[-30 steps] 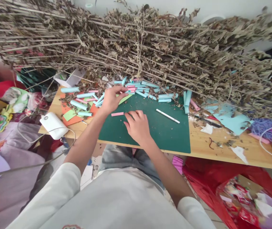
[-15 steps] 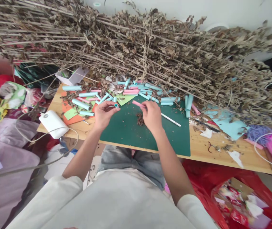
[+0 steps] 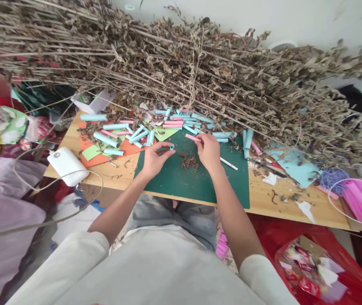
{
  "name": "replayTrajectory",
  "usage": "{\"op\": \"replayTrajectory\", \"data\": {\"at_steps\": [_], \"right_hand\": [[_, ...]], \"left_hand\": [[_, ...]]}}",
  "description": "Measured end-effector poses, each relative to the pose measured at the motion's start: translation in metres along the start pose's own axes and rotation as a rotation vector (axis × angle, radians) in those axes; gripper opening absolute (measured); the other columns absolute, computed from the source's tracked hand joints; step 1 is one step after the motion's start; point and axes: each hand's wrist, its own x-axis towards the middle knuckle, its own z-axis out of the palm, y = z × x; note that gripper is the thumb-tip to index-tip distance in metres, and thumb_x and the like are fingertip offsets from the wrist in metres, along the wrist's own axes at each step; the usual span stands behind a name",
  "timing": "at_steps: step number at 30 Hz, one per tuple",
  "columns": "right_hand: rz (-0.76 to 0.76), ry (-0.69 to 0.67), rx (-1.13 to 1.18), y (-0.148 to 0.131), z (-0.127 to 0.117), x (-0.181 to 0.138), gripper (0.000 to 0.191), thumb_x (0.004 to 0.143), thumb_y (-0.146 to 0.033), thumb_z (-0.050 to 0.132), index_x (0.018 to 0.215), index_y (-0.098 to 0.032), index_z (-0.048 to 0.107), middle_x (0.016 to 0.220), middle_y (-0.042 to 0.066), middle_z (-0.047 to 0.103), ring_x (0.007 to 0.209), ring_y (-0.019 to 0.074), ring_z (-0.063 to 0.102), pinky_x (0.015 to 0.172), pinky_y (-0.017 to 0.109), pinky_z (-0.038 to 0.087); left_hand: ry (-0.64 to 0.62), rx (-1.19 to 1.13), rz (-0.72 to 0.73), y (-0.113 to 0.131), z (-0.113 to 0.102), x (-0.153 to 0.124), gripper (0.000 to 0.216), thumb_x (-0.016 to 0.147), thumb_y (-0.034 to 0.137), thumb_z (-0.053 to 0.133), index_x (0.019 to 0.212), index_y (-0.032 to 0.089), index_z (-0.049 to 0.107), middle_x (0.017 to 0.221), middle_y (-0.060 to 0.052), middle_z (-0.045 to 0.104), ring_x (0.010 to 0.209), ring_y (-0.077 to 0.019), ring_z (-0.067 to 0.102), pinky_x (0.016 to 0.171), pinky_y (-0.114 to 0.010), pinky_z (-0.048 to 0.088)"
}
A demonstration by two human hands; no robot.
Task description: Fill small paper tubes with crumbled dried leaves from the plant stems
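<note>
Between the thumb and forefinger of my left hand (image 3: 156, 160) is a small blue paper tube (image 3: 172, 147), its round end showing. My right hand (image 3: 209, 152) pinches a thin pink paper tube (image 3: 192, 137) that points toward the left. Both hands are above a green cutting mat (image 3: 181, 184). On the mat, between the hands, lies a small heap of crumbled brown dried leaves (image 3: 189, 162). A white stick (image 3: 229, 163) rests beside my right hand. Rolled blue tubes (image 3: 106, 139) and pink tubes (image 3: 172, 123) lie scattered behind the hands.
Bundles of dried leafy stalks (image 3: 181, 63) spread across the back. A white power bank (image 3: 68, 166) with a cable sits on the left of the wooden table (image 3: 272, 199). Blue paper (image 3: 298, 163) and purple string (image 3: 333, 180) lie right. Below hangs a red plastic bag (image 3: 352, 258).
My left hand has moved right with the blue tube, closer to my right hand. My right hand, with the pink tube, has shifted slightly right. More of the leaf heap shows.
</note>
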Motion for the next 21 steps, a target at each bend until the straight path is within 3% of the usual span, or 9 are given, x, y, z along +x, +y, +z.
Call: {"op": "replayTrajectory", "data": {"at_steps": [8,16,21], "right_hand": [[0.087,0.142,0.364,-0.01,-0.003,0.0,0.012,0.077,-0.02,0.063,0.088,-0.019,0.068,0.086,0.003,0.064,0.069,0.0152,0.06,0.068,0.03,0.052],[0.173,0.209,0.429,-0.012,-0.007,0.002,0.017,0.075,-0.03,0.069,0.085,-0.018,0.073,0.085,0.004,0.069,0.071,0.0163,0.062,0.071,0.031,0.052],[0.287,0.155,0.48,0.002,0.003,0.007,0.025,0.075,-0.036,0.068,0.09,-0.016,0.072,0.08,0.005,0.072,0.071,0.019,0.065,0.072,0.034,0.053]], "left_hand": [[0.017,0.043,-0.016,-0.008,0.005,-0.015,0.029,0.076,0.039,0.075,0.095,0.017,0.072,0.095,-0.005,0.073,0.09,-0.0195,0.068,0.083,-0.034,0.06],[-0.003,0.082,0.035,-0.012,0.008,-0.02,0.028,0.077,0.038,0.074,0.097,0.018,0.073,0.099,-0.006,0.073,0.088,-0.0189,0.07,0.079,-0.032,0.06],[-0.001,0.082,0.04,-0.013,0.008,-0.019,0.028,0.077,0.038,0.074,0.095,0.018,0.073,0.096,-0.006,0.073,0.086,-0.0188,0.069,0.077,-0.032,0.06]]}}
